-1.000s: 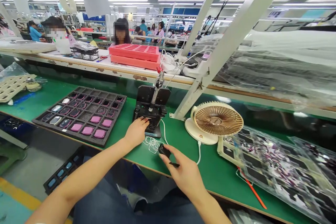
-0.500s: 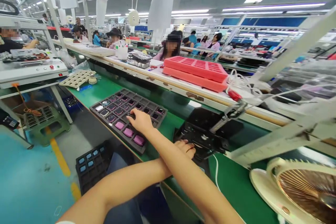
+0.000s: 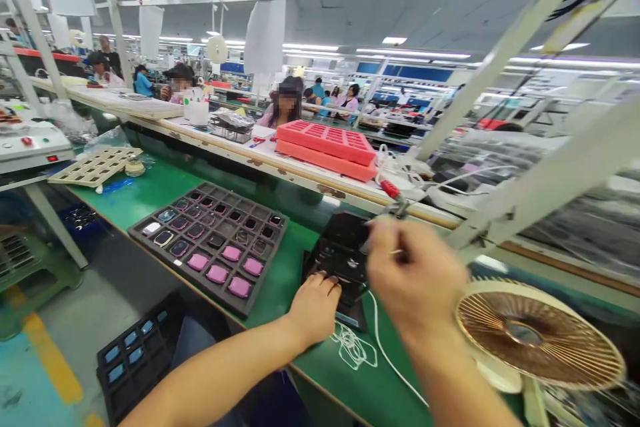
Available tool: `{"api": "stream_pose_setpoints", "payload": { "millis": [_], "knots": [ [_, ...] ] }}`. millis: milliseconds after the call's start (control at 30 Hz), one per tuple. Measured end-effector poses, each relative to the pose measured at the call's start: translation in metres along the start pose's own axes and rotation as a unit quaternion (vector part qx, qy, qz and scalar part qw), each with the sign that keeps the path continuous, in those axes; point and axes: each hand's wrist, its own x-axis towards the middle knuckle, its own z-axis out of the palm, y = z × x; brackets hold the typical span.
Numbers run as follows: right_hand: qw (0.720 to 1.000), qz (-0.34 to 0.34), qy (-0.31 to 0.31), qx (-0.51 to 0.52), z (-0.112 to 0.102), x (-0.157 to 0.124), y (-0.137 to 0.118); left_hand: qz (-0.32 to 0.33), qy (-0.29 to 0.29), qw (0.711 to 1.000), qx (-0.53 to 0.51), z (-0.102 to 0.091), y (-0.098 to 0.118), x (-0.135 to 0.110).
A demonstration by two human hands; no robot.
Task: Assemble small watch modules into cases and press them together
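Observation:
My left hand (image 3: 315, 308) lies on the front of a black press fixture (image 3: 340, 247), with its fingers curled over the fixture's lower edge. Above that fixture, my right hand (image 3: 415, 273) is blurred by motion, fingers drawn together close to the press lever with its red handle (image 3: 390, 189). Whatever it may hold is hidden. To the left, a black foam tray (image 3: 270, 260) with a grid of pockets holds pink pads (image 3: 219, 273) in its front rows and small silvery parts (image 3: 164, 237) further left.
A white cable coil (image 3: 353, 347) lies on the green bench mat (image 3: 150, 190) by a desk fan (image 3: 525, 333). Red foam trays (image 3: 325, 150) sit on the shelf beyond, where a co-worker (image 3: 285, 107) sits. A second black tray (image 3: 133, 353) stands below the bench's near edge.
My right arm has uncrossed from over the foam tray and moved right, up to the press lever. The left hand stays on the fixture. The view has swung slightly.

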Motion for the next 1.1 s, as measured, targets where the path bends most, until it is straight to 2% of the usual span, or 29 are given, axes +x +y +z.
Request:
{"api": "stream_pose_setpoints", "payload": {
  "millis": [33, 67, 133, 200, 267, 333, 400, 433, 500, 567, 633, 667, 733, 800, 867, 967, 1033, 1067, 1100],
  "knots": [
    [0.996, 0.042, 0.055, -0.054, -0.019, 0.019, 0.018, 0.0, -0.001, 1.0, 0.007, -0.002, 0.002, 0.001],
    [0.99, 0.092, 0.059, -0.093, -0.031, 0.038, 0.034, -0.003, -0.004, 1.0, 0.013, -0.005, 0.003, 0.002],
    [0.979, 0.168, -0.029, -0.112, -0.038, 0.074, 0.059, -0.005, -0.009, 1.0, 0.015, -0.011, 0.005, 0.005],
    [0.97, 0.186, -0.132, -0.081, -0.026, 0.101, 0.072, -0.004, -0.014, 1.0, 0.013, -0.018, 0.007, 0.006],
    [0.962, 0.174, -0.205, -0.035, -0.006, 0.116, 0.078, -0.009, -0.011, 1.0, 0.01, -0.026, 0.008, 0.002],
    [0.955, 0.159, -0.252, 0.006, 0.011, 0.123, 0.077, -0.031, 0.001, 0.999, 0.016, -0.035, 0.01, -0.008],
    [0.954, 0.142, -0.262, 0.032, 0.015, 0.122, 0.073, -0.062, 0.018, 0.997, 0.031, -0.044, 0.013, -0.024],
    [0.957, 0.134, -0.253, 0.04, 0.013, 0.117, 0.07, -0.075, 0.025, 0.996, 0.038, -0.047, 0.014, -0.033],
    [0.977, 0.089, -0.187, 0.054, 0.003, 0.095, 0.065, -0.089, 0.031, 0.994, 0.048, -0.052, 0.017, -0.051],
    [0.994, 0.002, -0.084, 0.072, -0.01, 0.056, 0.063, -0.093, 0.031, 0.994, 0.048, -0.053, 0.018, -0.064],
    [0.992, -0.095, -0.007, 0.088, -0.019, 0.009, 0.065, -0.092, 0.028, 0.995, 0.039, -0.052, 0.018, -0.07],
    [0.988, -0.129, 0.005, 0.091, -0.021, -0.013, 0.066, -0.092, 0.027, 0.995, 0.034, -0.052, 0.018, -0.071],
    [0.985, -0.152, -0.002, 0.086, -0.02, -0.047, 0.07, -0.094, 0.026, 0.995, 0.026, -0.051, 0.017, -0.07],
    [0.986, -0.14, -0.017, 0.087, -0.017, -0.064, 0.069, -0.095, 0.026, 0.995, 0.023, -0.051, 0.02, -0.067],
    [0.99, -0.109, -0.024, 0.081, -0.017, -0.067, 0.064, -0.092, 0.032, 0.995, 0.026, -0.053, 0.026, -0.067],
    [0.999, -0.027, -0.005, 0.045, -0.026, -0.076, 0.06, -0.074, 0.052, 0.995, 0.036, -0.066, 0.033, -0.072],
    [0.995, 0.069, 0.009, 0.065, -0.036, -0.098, 0.07, -0.07, 0.07, 0.994, 0.052, -0.088, 0.029, -0.083],
    [0.987, 0.119, 0.002, 0.107, -0.04, -0.114, 0.079, -0.079, 0.083, 0.991, 0.067, -0.104, 0.023, -0.091],
    [0.979, 0.118, -0.034, 0.163, -0.043, -0.133, 0.09, -0.099, 0.098, 0.987, 0.086, -0.123, 0.013, -0.1]
  ]
}}
